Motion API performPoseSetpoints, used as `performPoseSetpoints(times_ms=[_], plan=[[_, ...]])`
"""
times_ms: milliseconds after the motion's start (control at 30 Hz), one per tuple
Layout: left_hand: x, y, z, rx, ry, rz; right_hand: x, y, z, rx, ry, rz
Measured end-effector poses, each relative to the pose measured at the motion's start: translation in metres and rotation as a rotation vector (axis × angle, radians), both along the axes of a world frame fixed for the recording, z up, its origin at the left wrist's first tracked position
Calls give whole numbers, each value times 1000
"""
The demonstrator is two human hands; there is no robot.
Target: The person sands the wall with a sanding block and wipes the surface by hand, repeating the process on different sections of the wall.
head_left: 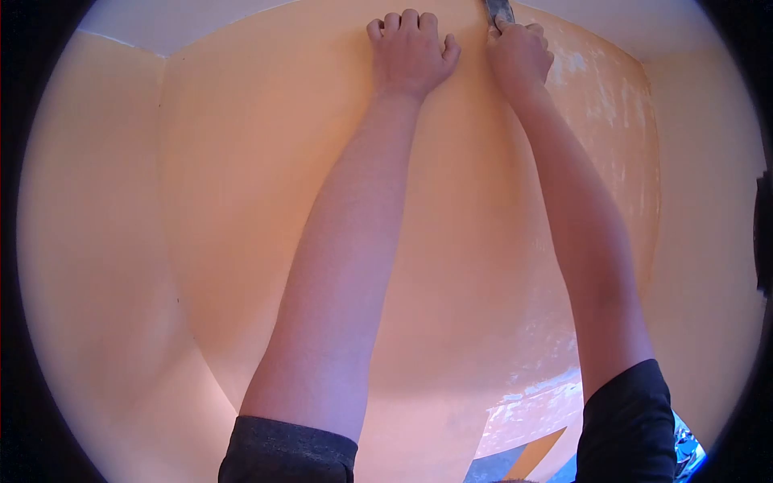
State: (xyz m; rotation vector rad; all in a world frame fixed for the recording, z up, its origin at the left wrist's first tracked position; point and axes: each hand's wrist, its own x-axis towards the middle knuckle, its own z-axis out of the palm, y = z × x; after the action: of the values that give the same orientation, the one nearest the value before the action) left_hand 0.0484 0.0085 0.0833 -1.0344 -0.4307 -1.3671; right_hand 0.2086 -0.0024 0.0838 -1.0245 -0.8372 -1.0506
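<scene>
High on the orange wall (459, 201), both arms are stretched up in front of me. My left hand (411, 55) rests against the wall near its top, back of the hand toward me, fingers apart with bent tips and the thumb out to the side. It holds nothing. To its right, my right hand (519, 58) is closed around a flat, dark scraper (500, 10), which points up toward the ceiling edge. The scraper's upper end is cut off by the top of the view, so its contact with the wall cannot be seen.
Whitish patches (573, 64) mark the wall right of my right hand and lower down. The pale ceiling (193, 20) meets the wall above. Side walls (88, 201) stand left and right. A dark object (762, 233) shows at the right edge.
</scene>
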Motion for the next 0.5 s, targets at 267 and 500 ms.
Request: performPoseSetpoints(times_ms=[267, 500], plan=[[-4, 2, 1, 31, 7, 7, -6, -10, -30, -5, -58, 87], [-1, -18, -7, -157, 40, 14, 0, -5, -76, -12, -43, 32]])
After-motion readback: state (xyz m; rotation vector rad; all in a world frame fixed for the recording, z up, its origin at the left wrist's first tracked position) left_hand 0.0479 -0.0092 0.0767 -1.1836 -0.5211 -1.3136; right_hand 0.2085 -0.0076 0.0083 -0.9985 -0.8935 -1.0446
